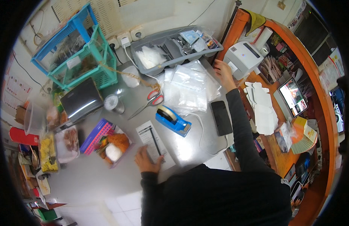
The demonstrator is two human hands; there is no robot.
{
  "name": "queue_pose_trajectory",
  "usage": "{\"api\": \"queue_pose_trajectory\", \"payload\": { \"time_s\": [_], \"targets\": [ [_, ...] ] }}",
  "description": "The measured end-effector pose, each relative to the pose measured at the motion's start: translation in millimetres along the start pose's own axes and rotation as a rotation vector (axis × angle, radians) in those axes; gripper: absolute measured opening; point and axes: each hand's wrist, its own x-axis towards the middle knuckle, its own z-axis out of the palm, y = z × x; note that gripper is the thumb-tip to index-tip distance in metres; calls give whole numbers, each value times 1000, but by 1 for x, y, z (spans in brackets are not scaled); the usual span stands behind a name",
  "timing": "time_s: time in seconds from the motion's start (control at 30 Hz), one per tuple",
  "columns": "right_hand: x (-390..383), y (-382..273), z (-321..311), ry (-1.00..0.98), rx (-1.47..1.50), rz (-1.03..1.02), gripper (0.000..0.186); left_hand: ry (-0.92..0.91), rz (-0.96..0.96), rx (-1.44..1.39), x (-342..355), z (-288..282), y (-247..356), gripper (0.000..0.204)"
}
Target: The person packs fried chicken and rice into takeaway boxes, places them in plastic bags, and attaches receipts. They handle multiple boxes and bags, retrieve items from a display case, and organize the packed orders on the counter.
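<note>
My left hand [147, 161] rests open on the metal table, its thumb over the lower edge of a printed paper slip [147, 131]. A dark pen [155, 140] lies across the slip. To the left, a clear food box [114, 153] holds white rice, a browned fried piece and greens. My right arm stretches to a white label printer [243, 59]. There my right hand [224, 74] has its fingers bent at the printer's front left side, next to a small white label [232, 67]. Whatever those fingers grip is too small to make out.
Around the table are a blue tape dispenser [173, 120], scissors [148, 103], plastic bags [189, 84], a black phone [220, 118] and a purple box [97, 136]. A grey tray [155, 69] and teal rack [103, 77] stand behind. Orange shelves hold a tablet [293, 96] and folded white cartons [262, 109].
</note>
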Motion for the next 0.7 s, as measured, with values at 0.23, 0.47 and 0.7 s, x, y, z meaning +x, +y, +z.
{"api": "queue_pose_trajectory", "payload": {
  "time_s": [0.23,0.47,0.7],
  "targets": [
    [139,86,-123,519,-602,11,50,317,-33,-172,-5,16,34,31],
    [141,72,-82,853,-376,-215,41,357,-335,-625,-13,-5,68,27],
    [151,39,-98,590,-527,-271,44,218,-40,-625,7,-13,117,44]
  ]
}}
